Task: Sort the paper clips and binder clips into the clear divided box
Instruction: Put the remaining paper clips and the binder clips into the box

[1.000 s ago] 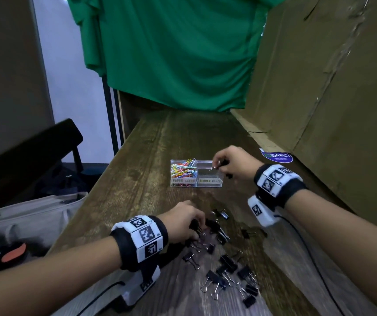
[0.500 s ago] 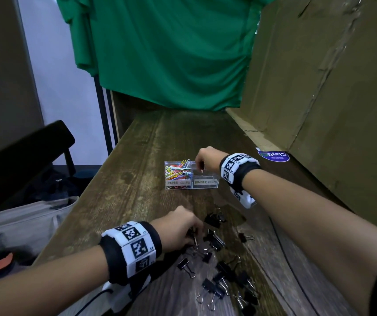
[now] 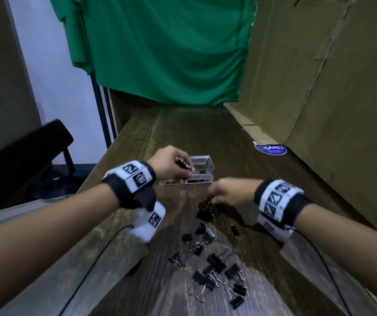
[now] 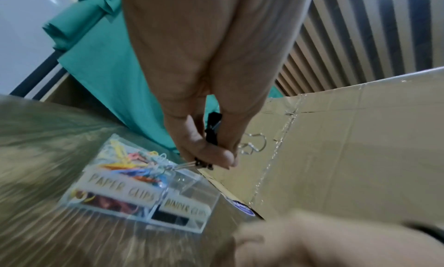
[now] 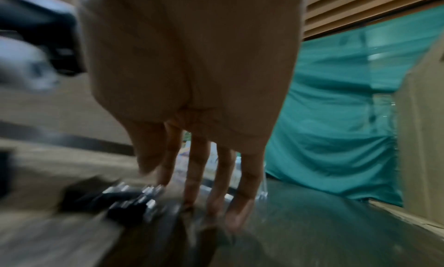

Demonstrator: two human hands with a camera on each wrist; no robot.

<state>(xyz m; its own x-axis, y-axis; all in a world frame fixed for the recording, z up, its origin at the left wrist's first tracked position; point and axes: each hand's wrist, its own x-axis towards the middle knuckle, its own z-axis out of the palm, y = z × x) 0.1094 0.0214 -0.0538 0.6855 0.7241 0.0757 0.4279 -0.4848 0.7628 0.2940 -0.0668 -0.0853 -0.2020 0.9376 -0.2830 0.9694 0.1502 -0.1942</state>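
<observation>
The clear divided box (image 3: 204,161) stands mid-table, its front labelled PAPER CLIPS and BINDER CLIPS (image 4: 185,208). Coloured paper clips (image 4: 131,163) fill its left compartment. My left hand (image 3: 185,168) hovers over the box and grips a few black binder clips (image 4: 212,136) between thumb and fingers. My right hand (image 3: 213,197) is lower, at the near pile of black binder clips (image 3: 205,210). In the blurred right wrist view its fingers (image 5: 194,176) point straight down at the table beside those clips (image 5: 125,200), holding nothing.
Several more binder clips (image 3: 215,267) lie scattered on the wooden table (image 3: 174,133) toward me. A cardboard wall (image 3: 319,87) with a blue sticker (image 3: 270,149) bounds the right side. Green cloth (image 3: 164,53) hangs behind; a dark chair (image 3: 23,151) is at the left.
My left hand has risen from the pile to the box, carrying binder clips. My right hand has drawn back from the box down to the pile.
</observation>
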